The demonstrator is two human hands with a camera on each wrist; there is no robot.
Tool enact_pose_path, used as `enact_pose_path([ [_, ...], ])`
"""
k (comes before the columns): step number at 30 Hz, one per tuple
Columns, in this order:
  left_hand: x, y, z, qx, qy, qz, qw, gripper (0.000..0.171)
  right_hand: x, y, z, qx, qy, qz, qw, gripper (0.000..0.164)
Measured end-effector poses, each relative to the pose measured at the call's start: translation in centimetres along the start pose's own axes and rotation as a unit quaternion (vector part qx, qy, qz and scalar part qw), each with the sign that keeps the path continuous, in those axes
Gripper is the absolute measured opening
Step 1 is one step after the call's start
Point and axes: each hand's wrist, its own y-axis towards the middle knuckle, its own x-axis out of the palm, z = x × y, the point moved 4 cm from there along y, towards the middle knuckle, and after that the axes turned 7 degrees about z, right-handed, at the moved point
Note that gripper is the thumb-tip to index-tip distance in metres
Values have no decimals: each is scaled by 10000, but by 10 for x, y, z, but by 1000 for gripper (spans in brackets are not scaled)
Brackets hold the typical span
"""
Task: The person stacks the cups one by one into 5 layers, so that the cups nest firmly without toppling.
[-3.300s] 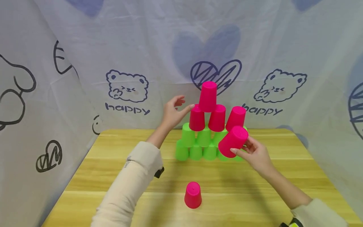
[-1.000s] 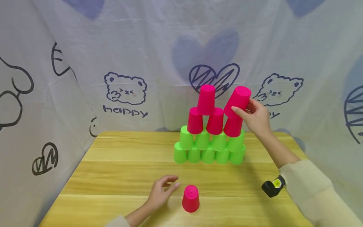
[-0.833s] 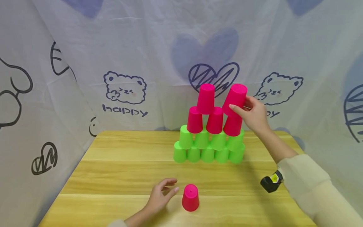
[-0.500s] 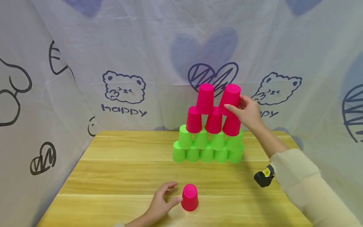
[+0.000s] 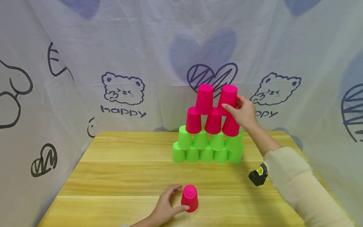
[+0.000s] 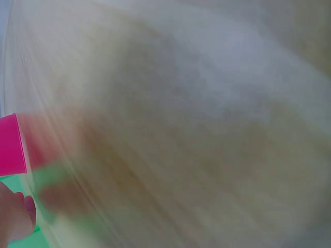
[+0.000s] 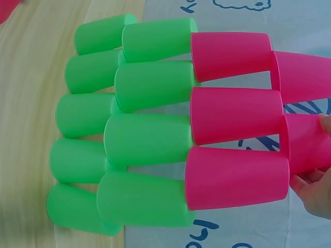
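My right hand (image 5: 246, 112) grips an upside-down pink cup (image 5: 228, 97) by its right side, thumb across its front. That cup's rim lies right at the tops of the middle pink cup (image 5: 213, 122) and the right pink cup (image 5: 231, 126). Beside it stands another top-row pink cup (image 5: 204, 99). In the right wrist view the fingers curl round the held cup (image 7: 305, 142). My left hand (image 5: 164, 208) is at a single pink cup (image 5: 189, 198) on the table, thumb overlapping its lower front and fingers extended at its left.
Two rows of green cups (image 5: 207, 155) form the base of the stack on the wooden table (image 5: 119, 176). A printed cloth (image 5: 158, 47) hangs close behind. A black wrist camera (image 5: 258, 175) sits on the right wrist. Pale blur fills most of the left wrist view.
My right hand has brought its pink cup up from the stack's front right, then left onto the top row. The left hand has come down from the stack to the single cup.
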Motion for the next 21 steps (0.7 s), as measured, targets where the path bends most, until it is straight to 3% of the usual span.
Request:
enact_pose_path([
  [9, 9, -3, -4, 263, 30, -158, 9995, 59, -1, -2, 1, 92, 84, -116, 9999, 61],
  [16, 12, -2, -1, 126, -131, -231, 9996, 58, -2, -2, 3, 27, 161, -212, 9996, 65],
  [21, 15, -1, -1, 220, -73, -262, 9994, 56, -2, -2, 4, -10, 214, -274, 9994, 65],
])
